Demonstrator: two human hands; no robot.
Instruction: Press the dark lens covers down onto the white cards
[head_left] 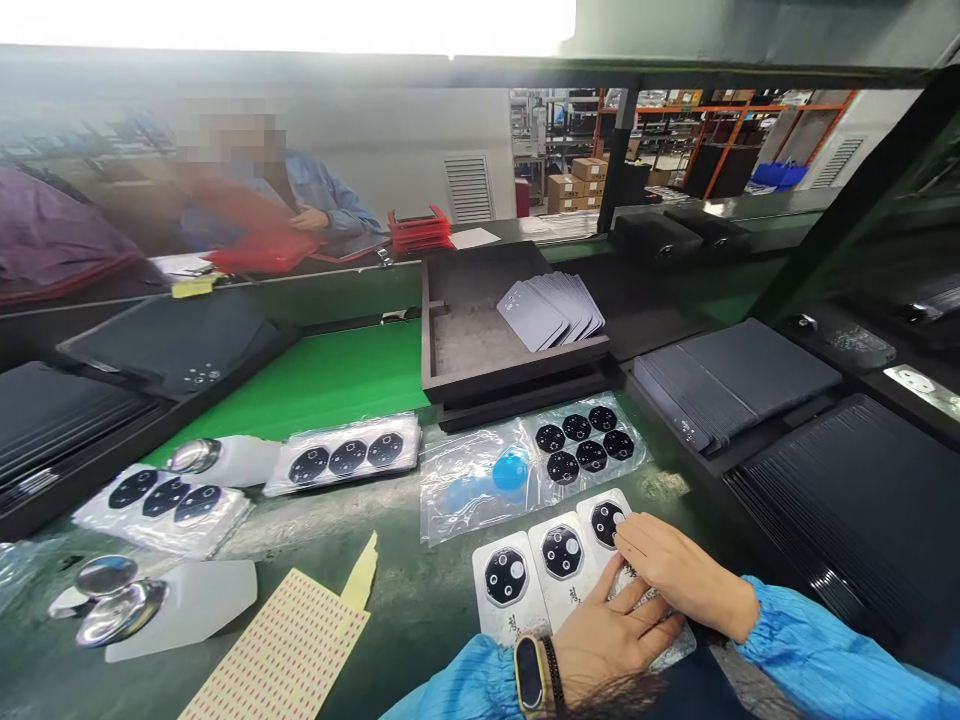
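Note:
Three white rounded panels [482, 575] lie side by side on the bench in front of me, with dark lettering on their lower parts. Black octagonal pieces with round marks sit on them: the left piece [506, 577], the middle piece [562, 552] and the right piece [604, 522]. My left hand [619, 635], with a watch on the wrist, lies flat over the lower right panels, fingers spread. At the right piece's edge are the fingertips of my right hand [667, 560]; its fingers are drawn together, and what they may hold is hidden.
Plastic bags [480, 480] with black discs lie beyond the panels. Stacks of disc-bearing sheets [345, 458], domed metal parts [120, 610] and a dotted yellow sheet [277, 650] are to the left. A dark tray [472, 330] holds grey plates; black plates [735, 380] stand right. A person sits opposite.

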